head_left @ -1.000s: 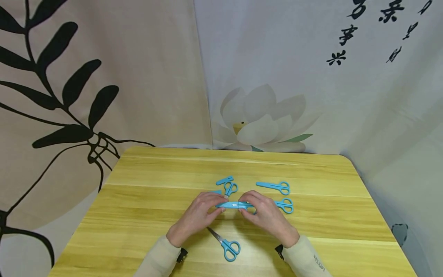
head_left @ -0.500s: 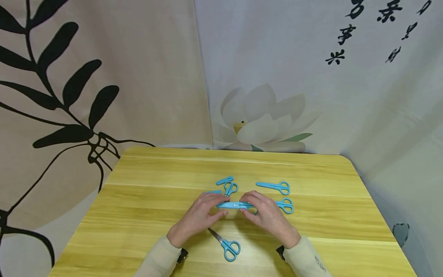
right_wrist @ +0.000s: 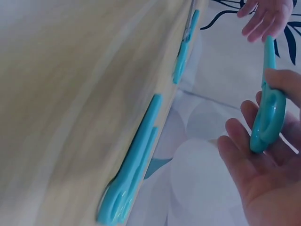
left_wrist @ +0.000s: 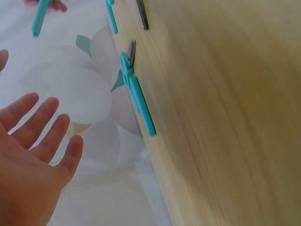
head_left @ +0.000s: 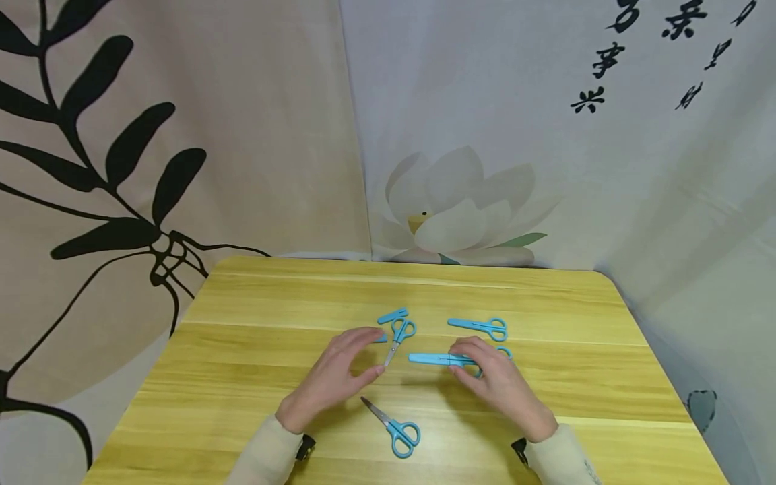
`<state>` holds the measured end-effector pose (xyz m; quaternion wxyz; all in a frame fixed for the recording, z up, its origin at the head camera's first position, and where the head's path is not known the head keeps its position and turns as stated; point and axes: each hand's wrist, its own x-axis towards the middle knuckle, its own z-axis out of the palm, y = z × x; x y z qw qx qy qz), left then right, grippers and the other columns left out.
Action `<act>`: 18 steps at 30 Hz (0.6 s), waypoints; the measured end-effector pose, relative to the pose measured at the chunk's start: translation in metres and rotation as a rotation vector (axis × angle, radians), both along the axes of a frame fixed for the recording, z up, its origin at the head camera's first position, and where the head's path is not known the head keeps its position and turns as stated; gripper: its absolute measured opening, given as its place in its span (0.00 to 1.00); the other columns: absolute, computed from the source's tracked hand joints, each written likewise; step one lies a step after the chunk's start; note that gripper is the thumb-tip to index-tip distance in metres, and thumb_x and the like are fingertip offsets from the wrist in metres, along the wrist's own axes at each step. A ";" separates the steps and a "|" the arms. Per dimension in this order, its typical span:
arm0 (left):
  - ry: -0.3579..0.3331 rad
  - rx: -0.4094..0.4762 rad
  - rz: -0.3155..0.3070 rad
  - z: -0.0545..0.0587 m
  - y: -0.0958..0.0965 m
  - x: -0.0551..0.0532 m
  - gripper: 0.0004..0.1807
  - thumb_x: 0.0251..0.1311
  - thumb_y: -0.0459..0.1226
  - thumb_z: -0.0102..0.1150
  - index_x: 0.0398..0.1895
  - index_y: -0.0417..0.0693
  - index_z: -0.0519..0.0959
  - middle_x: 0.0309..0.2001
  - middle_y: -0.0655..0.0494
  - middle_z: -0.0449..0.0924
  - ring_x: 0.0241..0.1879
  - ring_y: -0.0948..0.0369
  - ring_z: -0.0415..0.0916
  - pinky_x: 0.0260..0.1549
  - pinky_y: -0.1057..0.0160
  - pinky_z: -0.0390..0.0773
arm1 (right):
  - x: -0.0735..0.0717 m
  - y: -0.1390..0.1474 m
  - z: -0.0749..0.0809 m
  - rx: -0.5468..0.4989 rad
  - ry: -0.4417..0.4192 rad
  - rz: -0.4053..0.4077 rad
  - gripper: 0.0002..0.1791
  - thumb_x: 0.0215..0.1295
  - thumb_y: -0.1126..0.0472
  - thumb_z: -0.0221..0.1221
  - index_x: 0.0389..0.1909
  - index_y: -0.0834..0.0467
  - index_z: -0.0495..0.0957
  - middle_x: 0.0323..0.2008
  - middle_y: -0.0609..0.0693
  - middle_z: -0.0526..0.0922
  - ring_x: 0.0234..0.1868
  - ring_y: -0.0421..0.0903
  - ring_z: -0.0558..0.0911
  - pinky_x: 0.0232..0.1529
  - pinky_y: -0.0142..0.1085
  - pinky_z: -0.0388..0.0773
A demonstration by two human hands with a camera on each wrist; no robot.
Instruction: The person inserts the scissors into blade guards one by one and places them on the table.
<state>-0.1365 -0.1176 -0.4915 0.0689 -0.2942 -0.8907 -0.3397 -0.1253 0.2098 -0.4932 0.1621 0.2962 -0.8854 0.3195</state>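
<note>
My right hand (head_left: pixel 500 387) pinches a pair of blue scissors (right_wrist: pixel 272 113) by its handle end, thumb on one side and fingers on the other. A blue sheath (head_left: pixel 429 358) covers the blades of this pair and points left. Apart from it, my left hand (head_left: pixel 333 374) has its fingers spread and holds nothing, as the left wrist view shows. Close to its thumb in the head view are the bare blades of small scissors (head_left: pixel 403 330). Beside those, two loose blue sheaths lie, one farther back (head_left: pixel 393 315), the other sheath (head_left: pixel 380 339) partly behind my left fingers.
Unsheathed scissors (head_left: pixel 398 431) lie near the front of the wooden table (head_left: pixel 273 303), blades toward the left hand. Sheathed scissors (head_left: pixel 479 327) rest at the back right. Another pair's handle (head_left: pixel 504 351) shows behind my right hand. A printed curtain (head_left: pixel 291 135) hangs beyond the table.
My left hand has come away from the sheathed scissors and moved left. My right hand has carried that pair to the right. The bare small scissors' blades have come into sight.
</note>
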 end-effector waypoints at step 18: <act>0.019 -0.005 0.052 -0.001 -0.021 -0.002 0.33 0.65 0.46 0.69 0.71 0.45 0.73 0.69 0.47 0.74 0.69 0.45 0.69 0.66 0.37 0.69 | 0.015 0.046 -0.014 0.060 -0.049 -0.110 0.16 0.57 0.65 0.76 0.44 0.53 0.84 0.46 0.43 0.85 0.44 0.41 0.85 0.44 0.42 0.86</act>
